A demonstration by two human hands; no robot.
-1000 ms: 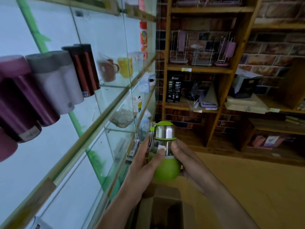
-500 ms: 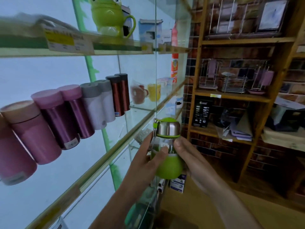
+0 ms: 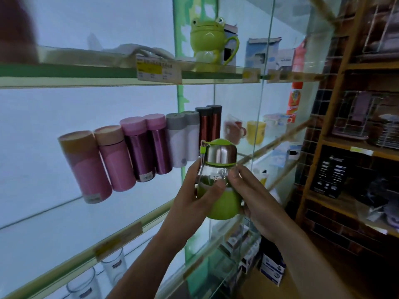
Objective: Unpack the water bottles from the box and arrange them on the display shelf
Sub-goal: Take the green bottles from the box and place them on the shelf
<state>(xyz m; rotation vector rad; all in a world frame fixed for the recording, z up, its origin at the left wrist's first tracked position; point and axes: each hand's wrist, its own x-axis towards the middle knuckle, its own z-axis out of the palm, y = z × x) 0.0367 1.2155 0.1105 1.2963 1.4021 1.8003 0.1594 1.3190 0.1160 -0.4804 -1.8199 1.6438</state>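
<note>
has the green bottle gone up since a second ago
Yes. The green bottle rose from below the glass shelf edge to level with the flasks standing on it.

Dim, cool backlight glows through the glass shelf (image 3: 129, 231); edges bend and blur

We are holding a green water bottle (image 3: 219, 182) upright at the centre of the frame, our left hand (image 3: 194, 197) and right hand (image 3: 254, 197) gripping its sides. Left of it, pink, purple, grey and dark red flasks (image 3: 138, 152) are standing in a row on the glass shelf (image 3: 129, 229). A frog mug (image 3: 208, 45) is sitting on the shelf above, upper centre.
</note>
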